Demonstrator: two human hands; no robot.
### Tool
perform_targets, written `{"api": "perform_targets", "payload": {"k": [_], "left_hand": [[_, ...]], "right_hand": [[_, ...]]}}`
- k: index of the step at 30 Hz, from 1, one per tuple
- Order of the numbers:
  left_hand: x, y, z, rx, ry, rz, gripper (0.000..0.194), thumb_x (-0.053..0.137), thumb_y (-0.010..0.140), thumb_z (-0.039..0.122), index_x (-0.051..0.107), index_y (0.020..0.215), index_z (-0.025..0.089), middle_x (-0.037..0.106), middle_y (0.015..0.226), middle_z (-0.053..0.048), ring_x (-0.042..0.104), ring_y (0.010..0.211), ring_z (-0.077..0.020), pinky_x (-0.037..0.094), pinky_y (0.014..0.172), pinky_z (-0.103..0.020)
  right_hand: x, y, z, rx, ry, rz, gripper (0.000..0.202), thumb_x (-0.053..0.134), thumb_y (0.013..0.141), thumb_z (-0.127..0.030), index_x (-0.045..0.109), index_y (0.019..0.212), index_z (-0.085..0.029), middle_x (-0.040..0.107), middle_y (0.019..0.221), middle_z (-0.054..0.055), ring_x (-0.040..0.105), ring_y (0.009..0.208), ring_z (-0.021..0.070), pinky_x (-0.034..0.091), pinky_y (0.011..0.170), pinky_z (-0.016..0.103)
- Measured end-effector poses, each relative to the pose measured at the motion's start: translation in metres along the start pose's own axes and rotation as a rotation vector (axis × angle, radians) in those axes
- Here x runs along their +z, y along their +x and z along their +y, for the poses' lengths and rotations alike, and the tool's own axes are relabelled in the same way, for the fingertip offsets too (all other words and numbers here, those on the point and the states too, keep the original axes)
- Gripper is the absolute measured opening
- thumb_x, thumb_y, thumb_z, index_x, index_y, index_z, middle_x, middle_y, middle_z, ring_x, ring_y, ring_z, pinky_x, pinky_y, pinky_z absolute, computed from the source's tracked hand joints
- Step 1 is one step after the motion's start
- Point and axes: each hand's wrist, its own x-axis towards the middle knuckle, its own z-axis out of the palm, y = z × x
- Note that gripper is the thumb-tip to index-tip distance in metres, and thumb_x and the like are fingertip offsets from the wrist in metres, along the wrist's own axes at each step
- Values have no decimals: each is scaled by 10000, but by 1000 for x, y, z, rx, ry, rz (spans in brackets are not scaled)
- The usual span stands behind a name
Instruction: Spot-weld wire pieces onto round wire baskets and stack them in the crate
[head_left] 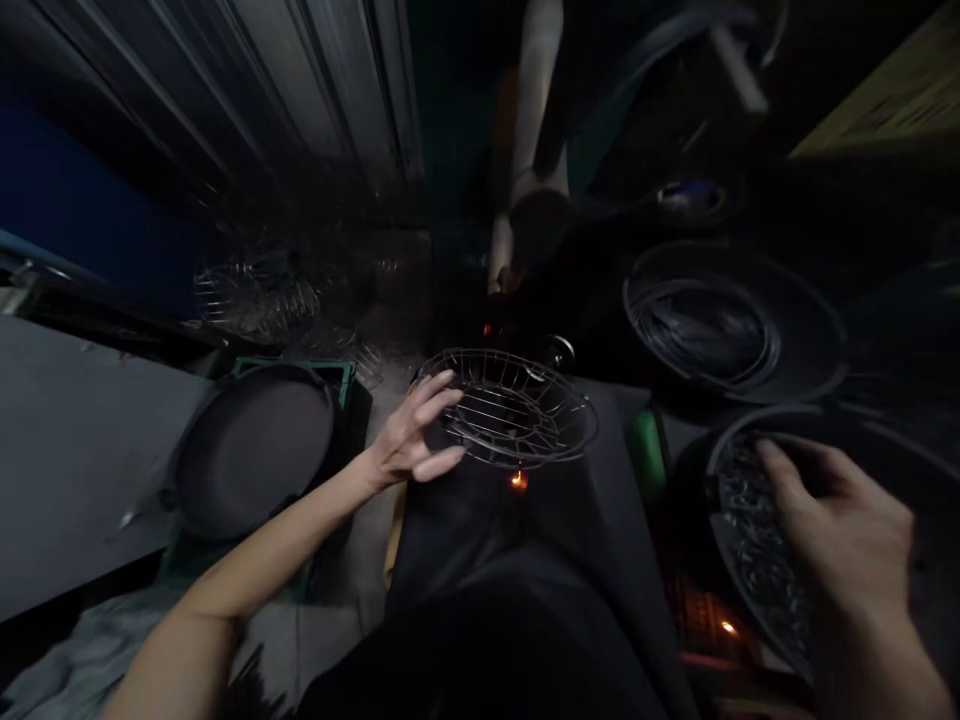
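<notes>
A round wire basket (525,455) of thin metal rods sits in the middle, low in front of my body above dark cloth. My left hand (416,430) is at its left rim, fingers spread and thumb apart; whether the fingers touch the wire I cannot tell. On the right, my right hand (844,515) is over a dark bucket (724,530) holding many small, shiny bent metal pieces (757,540). Its fingers are curled toward the thumb, and whatever is between them is hidden.
At left, a round black pan-like tub (255,450) rests on a green crate (349,375). Wire baskets (259,300) are piled behind it. A second tub (810,310) with coiled wire (697,335) stands at back right. A pale pipe (540,90) rises ahead. Orange glows show low down.
</notes>
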Motion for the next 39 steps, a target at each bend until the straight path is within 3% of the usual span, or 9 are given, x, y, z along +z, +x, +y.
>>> {"api": "perform_targets", "payload": {"k": [6,11,13,19,24,26,31,35,39], "left_hand": [[-24,-53,3,165,147,2,685,679,763,203,343,1308,445,379,1445,15,376,1364,-261,422,1062,-476],[-26,-100,0,210,225,26,636,745,691,160,442,1141,494,483,1295,74,415,1333,-226,393,1075,-477],[-26,-125,-6,110,141,-5,580,739,686,151,487,1096,475,559,1147,71,475,1275,-217,336,1099,-514],[-36,-181,-18,-570,-52,-231,273,753,668,289,584,873,348,591,829,30,581,1092,-259,183,1098,-646],[-64,-153,6,-946,52,201,573,739,696,361,438,1180,307,539,1225,-64,433,1288,-267,190,1137,-558],[-69,-131,20,-1199,-172,292,716,652,782,424,238,1350,285,546,1248,-93,488,1234,-244,264,1112,-512],[-63,-94,43,-1473,-802,132,937,688,742,447,86,1432,251,592,1171,-105,520,1198,-255,269,1093,-498],[-60,-90,42,-1525,-893,107,953,697,738,393,81,1447,235,602,1128,-91,539,1171,-249,231,1105,-488],[-61,-92,40,-1531,-938,119,955,688,724,361,87,1450,209,652,1026,-67,565,1131,-247,213,1106,-482]], "right_hand": [[78,20,-7,-168,125,-491,402,583,772,-527,666,997,-205,683,1012,75,622,914,261,471,881,437],[142,29,-21,-197,138,-749,404,606,772,-536,690,985,-203,702,908,56,625,818,224,499,798,379],[158,23,-26,-159,149,-867,417,600,777,-547,707,980,-199,708,877,50,630,810,223,503,793,371],[175,-7,-21,-45,164,-1038,395,666,727,-528,739,940,-203,722,901,43,650,895,247,495,875,393],[178,-22,-5,-11,186,-972,429,656,745,-550,721,1026,-234,708,1030,42,636,1011,270,486,929,410],[179,-24,-3,6,197,-976,435,658,742,-557,715,1038,-244,703,1051,34,630,1035,271,478,954,423],[180,-30,-12,153,261,-987,371,707,711,-475,710,1000,-244,712,1009,19,645,1009,256,457,1001,443],[185,-31,-14,356,341,-1046,276,709,718,-359,685,969,-246,717,929,32,679,890,223,535,904,368],[190,-27,-5,319,443,-1224,316,685,733,-480,657,953,-256,688,1067,35,639,1024,222,496,966,359]]}}
